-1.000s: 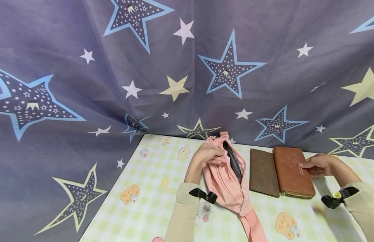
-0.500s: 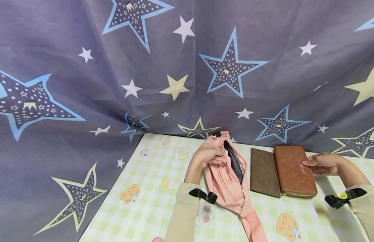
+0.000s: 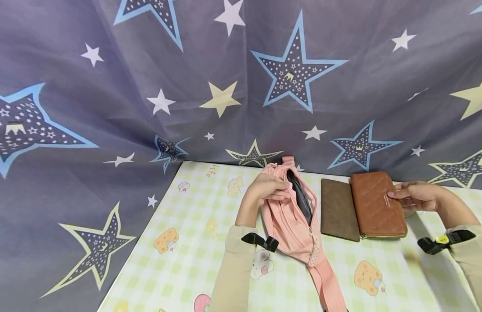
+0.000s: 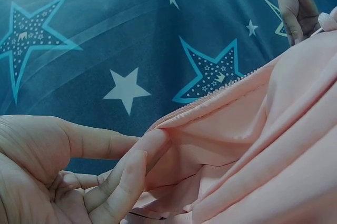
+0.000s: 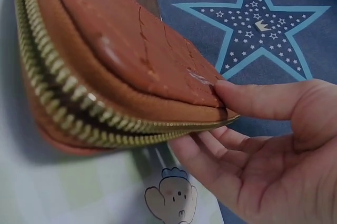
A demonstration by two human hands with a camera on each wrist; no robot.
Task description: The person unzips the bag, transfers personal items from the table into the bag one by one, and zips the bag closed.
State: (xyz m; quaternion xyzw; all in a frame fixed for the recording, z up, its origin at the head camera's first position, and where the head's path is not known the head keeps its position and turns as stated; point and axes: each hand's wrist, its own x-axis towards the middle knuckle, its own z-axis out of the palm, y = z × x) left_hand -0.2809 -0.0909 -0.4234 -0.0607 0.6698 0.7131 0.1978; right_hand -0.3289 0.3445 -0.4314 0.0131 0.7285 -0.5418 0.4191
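A pink waist bag (image 3: 289, 232) lies on the table with its long zipper undone and a dark lining (image 3: 299, 195) showing. My left hand (image 3: 266, 190) pinches the left edge of that opening; the left wrist view shows thumb and fingers on the pink fabric (image 4: 226, 124). At the right, my right hand (image 3: 418, 196) grips the right edge of a brown quilted zip wallet (image 3: 375, 206). In the right wrist view the thumb is on top and fingers are underneath, with the brass zipper (image 5: 63, 98) facing the camera. A flat dark brown wallet (image 3: 338, 210) lies just left of it.
The table wears a green checked cloth (image 3: 202, 268) with cartoon prints. A dark curtain with stars (image 3: 186, 86) hangs behind and at the left. The bag's strap (image 3: 328, 286) runs off the near edge of the view.
The head view has tilted down a little, so everything sits higher in it. Both hands keep their holds on the bag and the quilted wallet; the right hand has shifted slightly.
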